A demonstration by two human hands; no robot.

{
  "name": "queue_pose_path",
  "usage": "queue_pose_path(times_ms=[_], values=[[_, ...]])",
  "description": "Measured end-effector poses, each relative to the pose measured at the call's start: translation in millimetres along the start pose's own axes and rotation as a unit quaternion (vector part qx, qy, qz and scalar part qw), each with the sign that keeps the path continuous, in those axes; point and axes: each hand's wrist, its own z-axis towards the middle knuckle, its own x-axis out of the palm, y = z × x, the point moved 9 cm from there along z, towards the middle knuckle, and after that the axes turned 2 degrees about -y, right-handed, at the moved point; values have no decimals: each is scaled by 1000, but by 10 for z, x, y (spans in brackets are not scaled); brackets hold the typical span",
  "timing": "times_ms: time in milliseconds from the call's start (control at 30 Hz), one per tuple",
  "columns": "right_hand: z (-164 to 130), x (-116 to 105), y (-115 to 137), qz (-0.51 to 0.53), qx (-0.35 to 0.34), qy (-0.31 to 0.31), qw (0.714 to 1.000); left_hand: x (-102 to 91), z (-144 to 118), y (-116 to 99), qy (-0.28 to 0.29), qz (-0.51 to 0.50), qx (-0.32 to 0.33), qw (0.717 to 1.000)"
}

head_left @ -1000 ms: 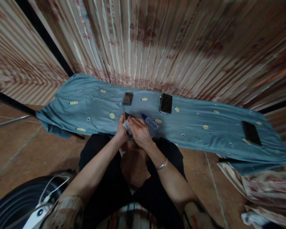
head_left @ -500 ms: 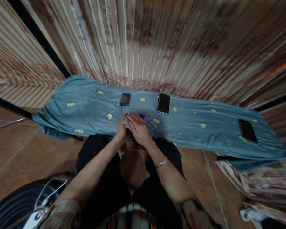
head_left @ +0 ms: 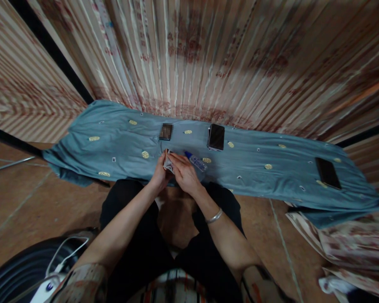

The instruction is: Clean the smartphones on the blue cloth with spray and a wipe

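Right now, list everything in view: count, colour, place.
cloth: 1, blue-grey with yellow motifs, spread across the middle
phones: 2, black; phone centre, second phone far right
small bottle: 1, clear with blue cap, lying right of the hands
small pale item: 1, whitish, held between both hands
curtain: striped pink, behind
bangle: 1, silver, right wrist
left hand: on the item
right hand: on the item

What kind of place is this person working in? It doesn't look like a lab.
Probably a home or small informal workshop, not a lab: a teal cloth covers a low surface, patterned striped drapes hang behind it, the floor is brown tile, and dark phones lie on the cloth.
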Motion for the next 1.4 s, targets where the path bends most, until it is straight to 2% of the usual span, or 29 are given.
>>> queue_pose_path(times_ms=[133,300,533,833,1067,1233,1400], values=[[15,-19,-54,-21,22,-4,1000,14,-9,48,-8,12,0,1000],[42,-2,-134,-33,46,-9,998,36,12,85,21,20,-1,1000],[34,14,-237,-40,86,-10,995,7,31,14,39,33,3,999],[-2,-7,-92,-25,27,-3,999,55,-19,50,22,20,-3,1000],[33,-23,-187,-37,58,-12,998,57,-22,82,33,23,-13,999],[29,6,-270,-47,84,-18,995,9,40,-4,39,24,-7,999],[-1,14,-225,-43,66,-18,997,6,46,-63,37,14,6,999]])
